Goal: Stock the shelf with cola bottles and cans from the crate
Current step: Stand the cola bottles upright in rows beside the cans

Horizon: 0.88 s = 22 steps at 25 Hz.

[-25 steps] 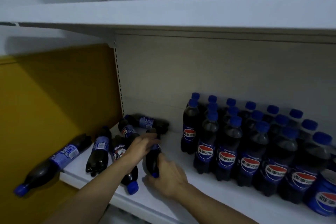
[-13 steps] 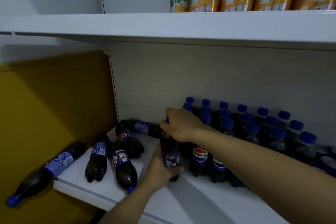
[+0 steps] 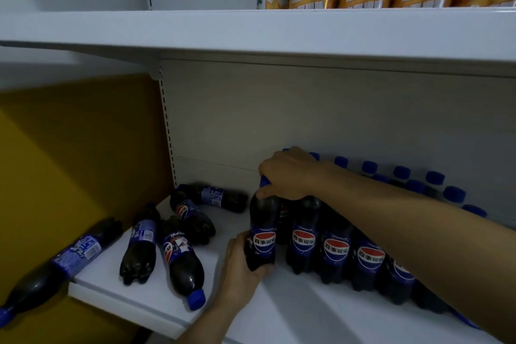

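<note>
Cola bottle (image 3: 262,234) now upright w/ label front; left hand (image 3: 241,268) grips base, right hand (image 3: 287,174) pinches cap. Prob. touching the standing row (image 3: 335,248).

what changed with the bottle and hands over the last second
The held cola bottle went from lying on the shelf to upright beside the standing row. The right hand moved to its cap; the left hand now grips its base. The lying bottles stayed put.

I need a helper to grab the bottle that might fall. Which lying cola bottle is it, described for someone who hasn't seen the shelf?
Find the lower white shelf and follow it to its left end by the yellow wall. The overhanging bottle lies there, its blue cap well past the edge, unlike the other lying bottles, which rest fully on the shelf.
</note>
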Each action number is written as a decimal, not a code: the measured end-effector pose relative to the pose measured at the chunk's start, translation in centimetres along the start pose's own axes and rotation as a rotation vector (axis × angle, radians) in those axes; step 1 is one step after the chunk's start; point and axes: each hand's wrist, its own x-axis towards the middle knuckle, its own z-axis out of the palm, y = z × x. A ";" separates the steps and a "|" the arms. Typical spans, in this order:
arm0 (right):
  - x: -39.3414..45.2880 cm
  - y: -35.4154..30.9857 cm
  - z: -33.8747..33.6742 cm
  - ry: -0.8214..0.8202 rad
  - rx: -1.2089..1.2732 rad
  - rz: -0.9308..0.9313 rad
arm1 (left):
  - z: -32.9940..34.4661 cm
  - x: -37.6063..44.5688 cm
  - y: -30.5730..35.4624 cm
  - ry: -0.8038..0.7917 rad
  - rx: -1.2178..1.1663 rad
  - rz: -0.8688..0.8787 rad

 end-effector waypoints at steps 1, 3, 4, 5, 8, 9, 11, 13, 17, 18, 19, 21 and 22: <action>0.0 0.2 0.0 0.002 -0.007 0.008 | 0.3 0.2 -0.1 -0.013 -0.015 0.000; -0.2 0.7 0.0 -0.001 -0.007 0.013 | 0.9 0.7 0.0 -0.075 -0.032 0.004; -0.3 1.1 0.1 0.001 0.012 0.006 | 1.2 0.8 0.1 -0.092 -0.034 0.011; -0.4 1.5 0.2 0.002 0.047 -0.003 | 1.4 1.0 0.2 -0.093 -0.033 0.021; -0.2 2.7 1.0 -0.005 0.159 -0.012 | 2.0 1.6 -0.2 -0.091 -0.032 0.048; 0.0 2.9 1.3 0.009 0.165 -0.014 | 2.1 1.8 -0.4 -0.092 -0.034 0.049; 0.3 3.1 1.8 0.032 0.192 -0.015 | 2.2 2.1 -0.6 -0.074 -0.059 0.036; 0.3 3.2 2.0 0.030 0.246 -0.016 | 2.5 2.2 -0.4 -0.039 -0.088 0.044; -0.2 3.4 1.9 0.019 0.294 -0.016 | 3.0 2.3 -0.8 -0.018 -0.109 0.058; -0.3 3.3 2.0 0.015 0.290 -0.013 | 2.9 2.3 -0.9 -0.012 -0.109 0.058; -0.4 3.2 2.0 0.010 0.283 -0.008 | 2.9 2.3 -0.9 -0.006 -0.113 0.061; -0.7 3.1 2.0 0.004 0.245 0.001 | 2.8 2.2 -0.6 -0.010 -0.131 0.061; -0.9 3.1 1.8 0.027 0.201 0.006 | 2.8 2.1 -0.3 -0.020 -0.150 0.056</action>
